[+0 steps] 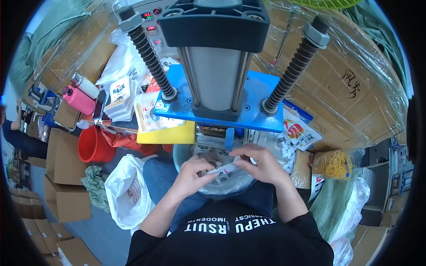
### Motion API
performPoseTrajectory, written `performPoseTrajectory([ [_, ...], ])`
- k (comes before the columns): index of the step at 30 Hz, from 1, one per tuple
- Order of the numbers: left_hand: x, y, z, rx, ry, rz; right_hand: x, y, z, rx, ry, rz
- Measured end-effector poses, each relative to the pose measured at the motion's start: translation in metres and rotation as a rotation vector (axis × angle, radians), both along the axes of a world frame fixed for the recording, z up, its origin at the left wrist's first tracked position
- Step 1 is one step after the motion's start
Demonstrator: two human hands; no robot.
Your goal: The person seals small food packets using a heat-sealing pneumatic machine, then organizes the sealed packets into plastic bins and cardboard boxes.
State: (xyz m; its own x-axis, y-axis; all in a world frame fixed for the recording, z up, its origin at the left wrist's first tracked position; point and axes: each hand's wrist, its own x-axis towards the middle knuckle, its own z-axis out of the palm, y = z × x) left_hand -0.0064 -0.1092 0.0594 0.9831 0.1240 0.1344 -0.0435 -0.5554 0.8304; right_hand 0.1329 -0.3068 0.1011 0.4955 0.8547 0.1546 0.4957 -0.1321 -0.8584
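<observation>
At the bottom of the frame the person's black shirt with white lettering is cutting off everything below the chest. Just above it, at the middle of the frame, two hands are meeting over a bowl (230, 188) lined with clear plastic. The left hand (193, 173) and the right hand (262, 164) are both pinching one small white packet (224, 169), fingers clamped on its two ends; its print is too small to read. More small pieces are lying in the bowl under the hands, mostly hidden, so I cannot count them.

To the lower left a white plastic bag (128, 190) is gaping open beside the person's knee, and one red bucket (91, 146) is standing beyond it. Several cardboard boxes (64, 177) are stacking up along the left edge, some cut off by the dark rim. At the right a heap of yellow rubber bands (332, 163) is lying next to a printed pouch (299, 131).

Farther up, a press (217, 66) is filling the top centre: one blue plate, one grey cylinder, two black springs. Its top is running out of frame. One pink bottle (80, 99) is lying at the upper left.
</observation>
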Motion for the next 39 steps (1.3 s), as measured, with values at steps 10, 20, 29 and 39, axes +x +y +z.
performPoseTrajectory([
  [10, 0.027, -0.005, -0.043, -1.131, 0.31, 0.259, 0.002, -0.021, -0.049, -0.012, 0.264, -0.414],
  [20, 0.051, 0.007, -0.06, -1.18, 0.272, 0.303, 0.011, -0.065, -0.077, -0.331, -0.417, -0.683],
  [29, 0.013, 0.108, -0.06, 0.691, -0.13, 0.456, 0.006, -0.077, -0.07, -0.488, -0.327, -0.598],
  [39, 0.003, 0.107, -0.06, 0.582, -0.202, 0.413, 0.053, -0.068, -0.117, -0.084, -0.205, -0.61],
])
